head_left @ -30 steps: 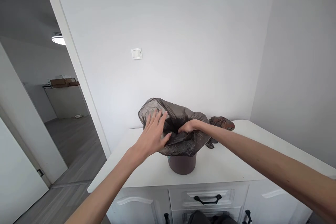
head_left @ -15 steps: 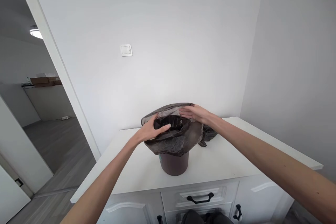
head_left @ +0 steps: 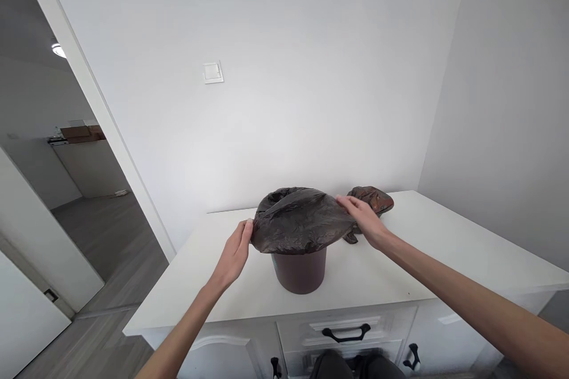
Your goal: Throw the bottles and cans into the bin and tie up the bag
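Observation:
A dark, thin plastic garbage bag [head_left: 302, 222] hangs over the rim of a brown trash bin [head_left: 300, 272], its edge folded down outside. The bin stands upright on a white cabinet top [head_left: 222, 296]. At the bag's left edge, my left hand [head_left: 234, 249] pinches the plastic between thumb and fingers. My right hand [head_left: 362, 218] has its fingers closed on the bag's right edge. Behind my right hand lies a second dark bag [head_left: 371, 198], bunched up with something reddish-brown showing through.
The cabinet front has black handles [head_left: 347, 333]. A white wall with a light switch [head_left: 213, 72] rises behind. At the left, a doorway opens onto a room with a brown box [head_left: 82, 133] on a ledge.
Both hands have moved from inside the bag's mouth to its outer left and right edges. The bag's front now lies lower and flatter over the bin. The view has shifted slightly.

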`<state>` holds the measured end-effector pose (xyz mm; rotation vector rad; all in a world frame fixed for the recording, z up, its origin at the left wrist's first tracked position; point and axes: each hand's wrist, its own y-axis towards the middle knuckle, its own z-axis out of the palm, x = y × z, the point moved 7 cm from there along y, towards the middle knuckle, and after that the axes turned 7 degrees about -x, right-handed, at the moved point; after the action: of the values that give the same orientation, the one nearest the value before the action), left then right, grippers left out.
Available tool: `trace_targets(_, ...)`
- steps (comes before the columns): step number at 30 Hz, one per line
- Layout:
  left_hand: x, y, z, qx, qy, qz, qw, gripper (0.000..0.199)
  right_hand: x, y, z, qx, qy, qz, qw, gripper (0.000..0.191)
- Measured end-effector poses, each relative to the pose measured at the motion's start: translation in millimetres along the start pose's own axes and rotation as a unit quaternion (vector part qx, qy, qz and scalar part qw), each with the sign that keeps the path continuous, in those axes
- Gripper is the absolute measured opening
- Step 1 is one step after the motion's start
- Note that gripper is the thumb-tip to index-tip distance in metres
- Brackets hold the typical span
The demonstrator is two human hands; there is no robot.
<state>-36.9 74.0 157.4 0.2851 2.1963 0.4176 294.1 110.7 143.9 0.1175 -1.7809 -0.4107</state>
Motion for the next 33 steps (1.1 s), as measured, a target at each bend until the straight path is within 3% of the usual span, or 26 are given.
trace_targets(3,-15.9,-16.8,-2.3,-0.045,0.030,0.043,0.998,0.042,4.4,-13.4,-12.7,-0.037,0.110,0.048,0.992,0.049)
trace_targets(5,-28.3,-23.7,-1.8,-0.062,0.056,0.100,0.991,0.031,14.4,-23.0,-13.2,0.004,0.137,0.041,0.990,0.048)
trace_targets(7,-37.4,-30.6,-0.5,-0.071,0.087,0.168,0.979,0.022,22.2,-34.8,-14.4,0.044,0.092,0.002,0.995,0.041)
trace_targets(10,-41.1,-43.6,4.3,-0.076,0.152,0.273,0.947,0.009,23.7,-57.4,-18.2,0.058,-0.066,-0.139,0.986,0.022)
trace_targets(13,-31.4,-57.3,18.3,-0.053,0.250,0.365,0.895,0.011,6.6,-86.1,-10.2,0.083,-0.237,-0.304,0.919,0.013)
trace_targets(15,-14.9,-62.6,32.0,-0.012,0.308,0.389,0.868,0.014,-14.3,-102.8,-0.1,0.135,-0.314,-0.368,0.865,0.007)
trace_targets(17,6.3,-66.0,43.9,0.031,0.337,0.385,0.859,0.014,-31.9,-112.6,5.3,0.178,-0.354,-0.389,0.832,0.017)
trace_targets(20,39.2,-71.2,51.8,0.061,0.331,0.347,0.876,0.031,-37.0,-112.1,-0.8,0.172,-0.376,-0.372,0.831,0.030)
trace_targets(25,86.3,-79.4,40.8,-0.004,0.284,0.241,0.928,0.047,7.0,-96.9,-24.0,0.037,-0.333,-0.346,0.876,0.035)
trace_targets(28,113.2,-76.3,35.1,-0.036,0.243,0.161,0.956,0.047,40.7,-87.5,-20.5,-0.009,-0.307,-0.362,0.880,0.047)
trace_targets(31,140.2,-67.8,31.8,-0.066,0.234,0.064,0.968,0.049,63.2,-74.0,4.3,0.052,-0.302,-0.376,0.874,0.054)
trace_targets(33,152.6,-63.5,30.7,-0.081,0.248,0.020,0.965,0.052,73.7,-65.2,22.3,0.112,-0.295,-0.385,0.867,0.048)
